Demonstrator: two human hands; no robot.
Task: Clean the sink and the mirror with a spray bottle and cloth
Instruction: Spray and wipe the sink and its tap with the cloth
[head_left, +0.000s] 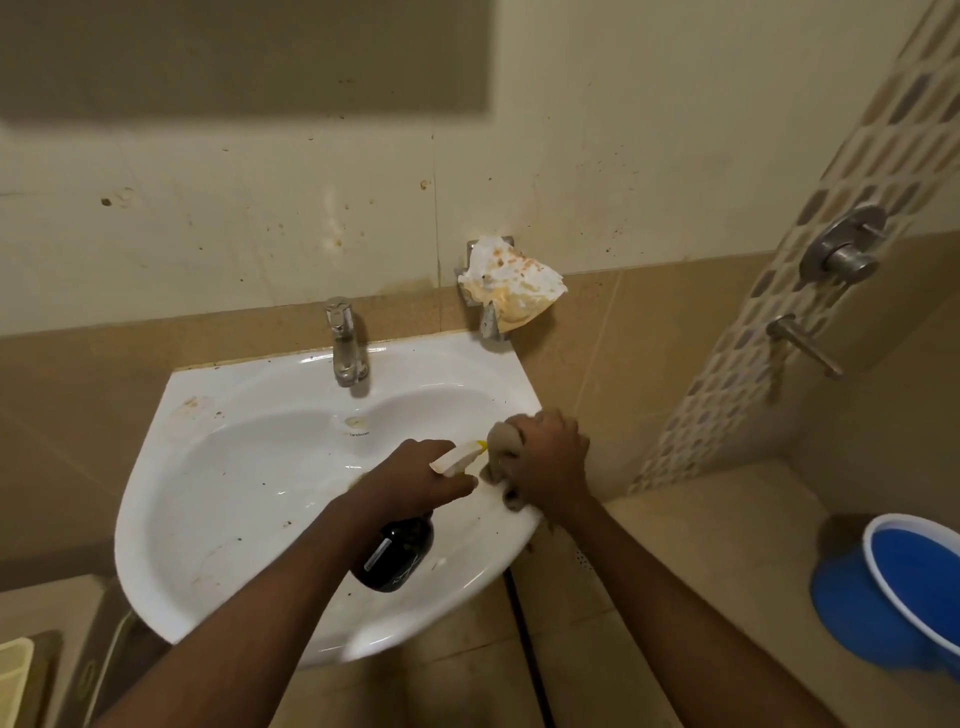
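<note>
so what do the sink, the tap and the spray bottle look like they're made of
Sink: glazed white ceramic by the look, with glossy highlights on the rim.
Tap: polished metal, probably chromed, going by its mirror-like silver sheen.
Spray bottle: dark glossy body, glass or plastic, hard to tell; the pale trigger head looks like matte plastic.

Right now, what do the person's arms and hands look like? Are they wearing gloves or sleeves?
No gloves and no sleeves show. Both forearms are bare all the way down to the bottom edge of the picture. The left hand and the right hand are bare too, with no ring, watch or bracelet that I can see. The fingers are a little blurred, so tiny details like nails can't be made out.
</note>
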